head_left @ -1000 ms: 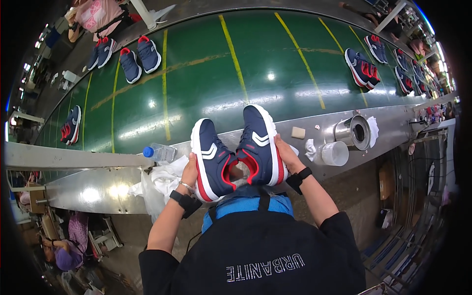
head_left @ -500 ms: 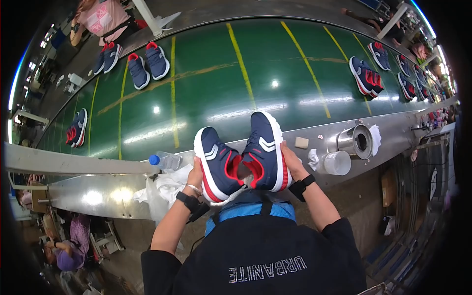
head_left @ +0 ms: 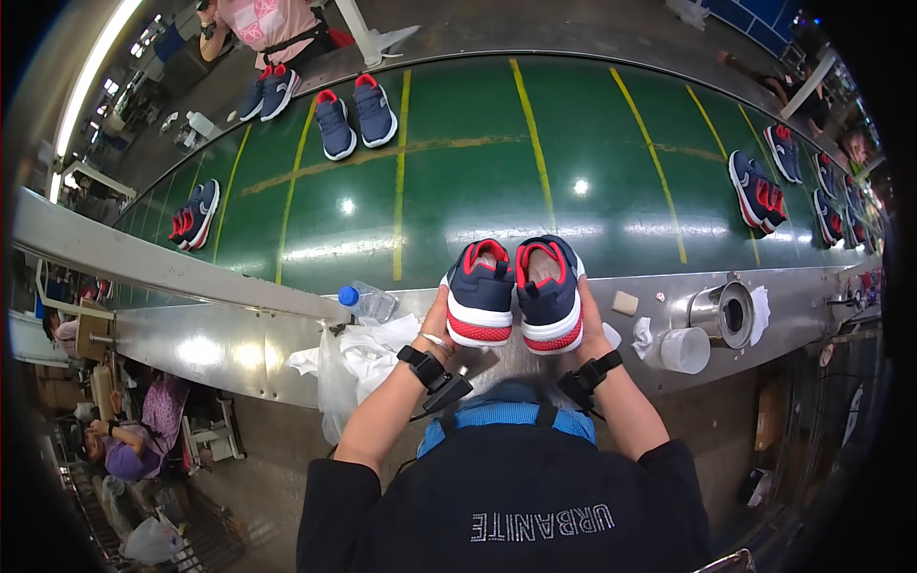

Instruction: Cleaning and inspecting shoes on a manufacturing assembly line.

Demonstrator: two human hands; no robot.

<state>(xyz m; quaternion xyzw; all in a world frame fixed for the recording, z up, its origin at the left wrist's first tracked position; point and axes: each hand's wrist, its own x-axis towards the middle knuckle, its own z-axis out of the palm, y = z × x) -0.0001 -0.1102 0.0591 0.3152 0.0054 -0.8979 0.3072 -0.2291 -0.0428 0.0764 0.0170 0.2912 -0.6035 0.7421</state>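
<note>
Over the middle of the table's point(head_left: 220, 349) far edge, where the bare metal meets the green belt point(head_left: 478, 172), a left shoe point(head_left: 478, 291) and a right shoe point(head_left: 551, 296) hang side by side, a narrow gap between them. Both are navy with red linings; their heels face the person, and their long axes run away from the body toward the belt, the toes hidden from view. The left hand point(head_left: 437, 320) clasps the outer side of the left shoe, the right hand point(head_left: 591, 323) the outer side of the right one, so each shoe lies directly inward of its nearer hand. The fingers curl round the soles; their tips are out of sight, so I cannot tell how far under they reach.

Left of the hands, a clear bottle point(head_left: 368, 302) with a blue cap lies near the table's far edge, beside crumpled white cloth point(head_left: 377, 349). To the right are a beige block point(head_left: 625, 303) near that edge, a translucent tub point(head_left: 686, 350) and a metal can point(head_left: 709, 311).
</note>
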